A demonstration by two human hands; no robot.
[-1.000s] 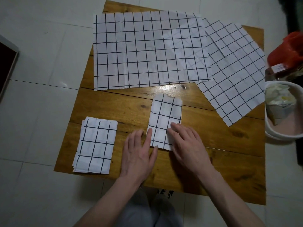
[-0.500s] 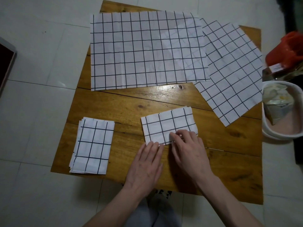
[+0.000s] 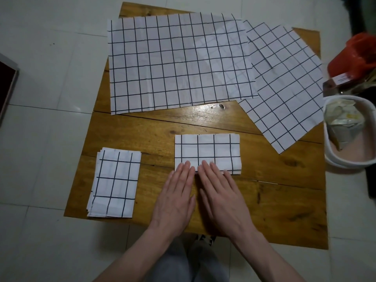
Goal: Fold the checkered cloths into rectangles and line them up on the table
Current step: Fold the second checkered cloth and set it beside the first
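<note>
Still, two big cloths [image 3: 179, 64] lie unfolded across the table's [image 3: 274, 210] far side, one overlapping the other. Nearer, a folded stack [image 3: 115, 183] sits left, and a folded cloth [image 3: 207, 152] lies mid-table, both flat hands [image 3: 176, 198] [image 3: 220, 197] pressing its near edge, gripping nothing.

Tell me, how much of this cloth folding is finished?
Done: a folded stack lies at the table's near left. In hand: the left hand and right hand lie flat, fingertips on the near edge of a folded cloth. Left: a large unfolded cloth and an angled cloth partly under it.
</note>
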